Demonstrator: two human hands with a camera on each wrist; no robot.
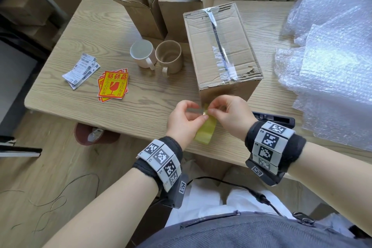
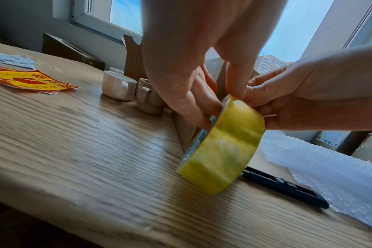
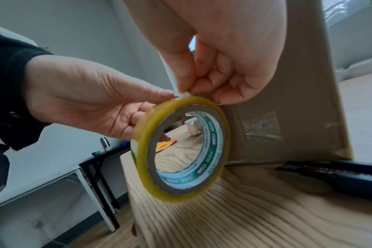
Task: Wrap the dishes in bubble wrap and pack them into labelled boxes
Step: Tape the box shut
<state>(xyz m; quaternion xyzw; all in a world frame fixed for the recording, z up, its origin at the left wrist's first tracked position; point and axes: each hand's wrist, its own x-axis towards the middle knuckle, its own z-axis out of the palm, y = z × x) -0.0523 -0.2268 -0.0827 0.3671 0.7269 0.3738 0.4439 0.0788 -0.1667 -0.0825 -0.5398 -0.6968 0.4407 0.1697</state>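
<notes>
Head view: tape roll (image 1: pixel 206 130) mostly covered by left hand (image 1: pixel 184 120) and right hand (image 1: pixel 231 115); loose tape end not resolvable. Dark flat object (image 1: pixel 277 120) half hidden behind right wrist; print on it unreadable in right wrist view. Barcode slips (image 1: pixel 81 70): text too small. Bubble wrap (image 1: pixel 332 66) cut by right edge. Left wrist view: table (image 2: pixel 74 151) foreground blurred; tan mug (image 2: pixel 148 99) partly behind the fingers (image 2: pixel 181 94)
</notes>
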